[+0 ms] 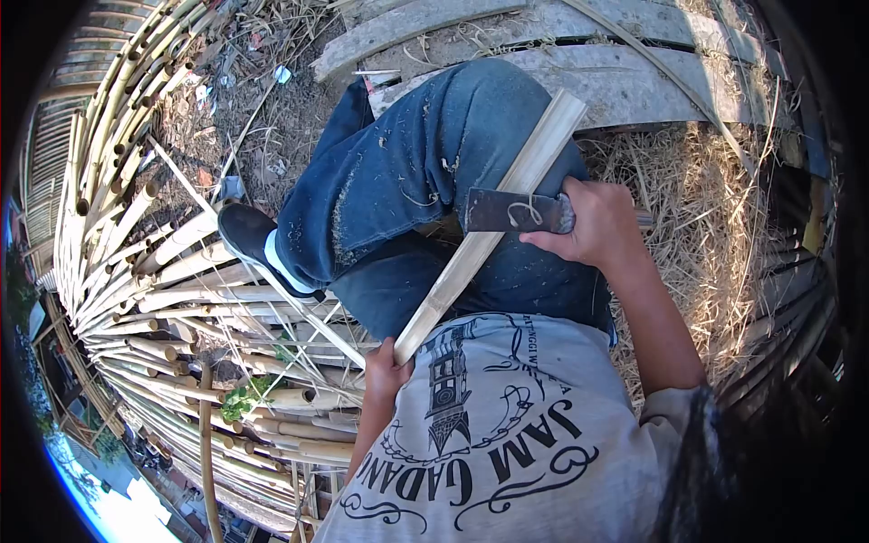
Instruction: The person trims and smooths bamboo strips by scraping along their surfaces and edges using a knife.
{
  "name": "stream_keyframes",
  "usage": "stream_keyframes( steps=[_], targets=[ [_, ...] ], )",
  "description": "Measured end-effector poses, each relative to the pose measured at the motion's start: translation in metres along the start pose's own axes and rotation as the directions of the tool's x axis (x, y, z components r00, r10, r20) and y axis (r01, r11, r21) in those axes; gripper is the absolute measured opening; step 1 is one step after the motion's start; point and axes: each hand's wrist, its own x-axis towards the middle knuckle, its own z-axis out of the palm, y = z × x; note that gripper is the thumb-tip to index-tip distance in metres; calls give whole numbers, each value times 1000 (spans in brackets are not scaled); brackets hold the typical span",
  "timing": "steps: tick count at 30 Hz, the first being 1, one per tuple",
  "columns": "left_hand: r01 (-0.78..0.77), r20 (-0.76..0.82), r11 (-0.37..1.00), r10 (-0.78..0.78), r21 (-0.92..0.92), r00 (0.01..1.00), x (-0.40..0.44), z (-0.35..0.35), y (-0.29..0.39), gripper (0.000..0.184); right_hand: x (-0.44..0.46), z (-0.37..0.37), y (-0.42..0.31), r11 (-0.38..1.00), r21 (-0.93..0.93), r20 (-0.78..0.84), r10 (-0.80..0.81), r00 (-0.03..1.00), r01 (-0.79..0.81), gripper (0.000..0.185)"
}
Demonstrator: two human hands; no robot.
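1. Presently, a broad-bladed knife (pixel 493 211) is being held in the right grip (pixel 593 226); its handle is being pinched between closed fingers and palm, with most of it being hidden there.
2. The near end of a split-bamboo strip (pixel 453 281) is being clasped by the left grip (pixel 387 371), just beside the printed shirt (pixel 543 471).
3. The strip is being held aslant over the jeans (pixel 398 172), its far end being pointed past a bent knee.
4. The blade is being held crosswise over the strip; whether its edge is being pressed into the bamboo cannot be told.
5. A thin pale curl (pixel 525 214) is being shown against the blade, near the right grip.
6. At the left, a dark shoe (pixel 249 237) is being flanked by many bamboo poles (pixel 181 297), and green leaves (pixel 244 400) are being seen among them.
7. Beyond the knees, ground is being spanned by weathered planks (pixel 625 81); at the right, it is being covered by dry straw (pixel 706 235).
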Motion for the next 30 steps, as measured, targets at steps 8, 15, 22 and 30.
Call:
stream_keyframes(
  steps=[8, 15, 22, 30],
  targets=[
    [46, -31, 999, -46, -10, 998, -30, -9, -23, 19, 2, 2, 0, 999, 47, -40, -1, 999, 3, 67],
    [7, -93, 998, -2, 62, 996, -56, -16, -35, 14, -6, 7, -2, 1000, 1, -33, -23, 999, 23, 72],
    [191, -79, 976, -183, 108, 980, -140, -50, -115, 19, 5, 18, 39, 817, 443, -78, 444, 893, -368, 57],
    [224, -204, 973, -208, 58, 956, -89, -72, -33, 15, 1, 36, 49, 806, 566, -144, 300, 943, -171, 45]
  ],
)
